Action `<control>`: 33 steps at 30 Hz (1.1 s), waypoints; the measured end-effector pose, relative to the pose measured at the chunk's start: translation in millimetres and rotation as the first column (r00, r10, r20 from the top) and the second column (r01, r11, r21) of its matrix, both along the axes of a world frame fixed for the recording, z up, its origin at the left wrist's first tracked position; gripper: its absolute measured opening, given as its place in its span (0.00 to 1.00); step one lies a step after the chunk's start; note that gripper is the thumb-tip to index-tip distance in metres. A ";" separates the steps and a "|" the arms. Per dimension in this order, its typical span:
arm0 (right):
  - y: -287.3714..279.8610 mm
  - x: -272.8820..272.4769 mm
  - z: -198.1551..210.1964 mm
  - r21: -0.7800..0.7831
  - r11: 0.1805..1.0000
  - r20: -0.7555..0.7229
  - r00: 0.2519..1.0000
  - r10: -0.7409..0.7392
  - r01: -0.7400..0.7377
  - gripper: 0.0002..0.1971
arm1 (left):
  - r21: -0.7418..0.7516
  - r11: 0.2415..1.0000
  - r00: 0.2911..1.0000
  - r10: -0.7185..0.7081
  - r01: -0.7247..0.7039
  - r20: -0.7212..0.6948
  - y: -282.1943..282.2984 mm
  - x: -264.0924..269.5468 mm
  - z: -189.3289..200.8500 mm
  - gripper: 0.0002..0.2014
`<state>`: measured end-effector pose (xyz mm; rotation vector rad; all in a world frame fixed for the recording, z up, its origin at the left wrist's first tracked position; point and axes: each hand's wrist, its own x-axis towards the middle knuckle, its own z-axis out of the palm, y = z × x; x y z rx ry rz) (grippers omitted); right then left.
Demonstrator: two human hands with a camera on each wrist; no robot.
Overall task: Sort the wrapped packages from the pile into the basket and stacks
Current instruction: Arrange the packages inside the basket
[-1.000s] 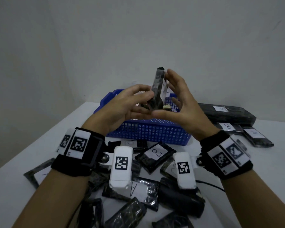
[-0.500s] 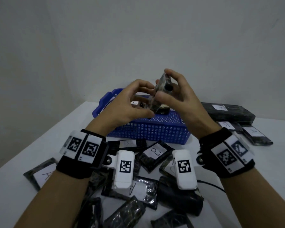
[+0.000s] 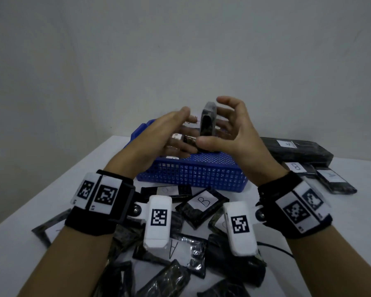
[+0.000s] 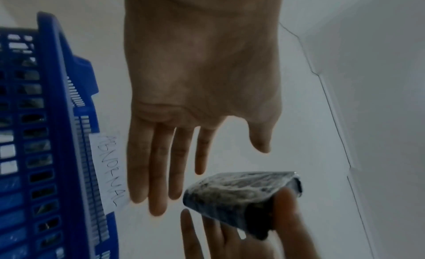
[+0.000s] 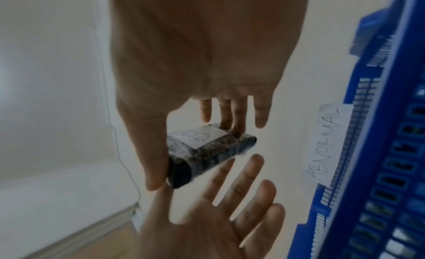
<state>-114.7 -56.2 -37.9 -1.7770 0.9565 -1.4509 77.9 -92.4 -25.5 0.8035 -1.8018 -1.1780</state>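
My right hand (image 3: 234, 133) pinches a wrapped package (image 3: 208, 122) between thumb and fingers, holding it upright above the blue basket (image 3: 199, 174); the right wrist view shows a white label marked B on it. My left hand (image 3: 159, 136) is open just beside it, fingers straight, holding nothing. A paper tag reading ABNORMAL (image 5: 326, 144) hangs on the basket's rim. The pile (image 3: 186, 249) lies on the counter (image 3: 41, 202) under my wrists, and stacks (image 3: 298, 148) sit to the right of the basket.
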 end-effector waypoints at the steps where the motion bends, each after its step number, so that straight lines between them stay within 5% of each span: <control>1: 1.4 0.5 0.0 -0.044 0.999 -0.052 0.998 -0.023 0.020 0.49 | 0.046 0.998 0.999 -0.052 0.052 0.001 1.7 -0.4 0.4 0.30; 6: 3.0 -0.7 -2.2 -0.067 0.998 -0.295 0.955 -0.039 0.020 0.56 | 0.127 0.980 0.987 -0.148 0.155 -0.066 2.3 1.7 -3.3 0.25; 14: -0.3 0.9 0.0 -0.046 0.986 -0.040 0.986 -0.159 0.157 0.29 | -0.045 0.989 0.988 -0.140 0.142 0.058 1.1 5.1 -6.1 0.29; 22: 7.0 6.5 3.4 -0.102 0.985 -0.064 0.987 -0.145 0.138 0.27 | -0.177 0.980 0.994 -0.077 0.089 0.075 -2.0 4.3 -7.1 0.33; 26: 8.3 10.5 8.7 -0.050 0.994 0.178 0.980 -0.091 0.102 0.15 | -0.237 0.968 0.997 -0.078 0.079 0.013 -2.6 4.7 -6.8 0.34; 33: 4.9 8.5 8.1 -0.038 0.993 0.305 0.948 -0.095 0.111 0.05 | -0.256 0.961 0.995 -0.100 0.103 0.024 -5.5 9.8 -7.1 0.31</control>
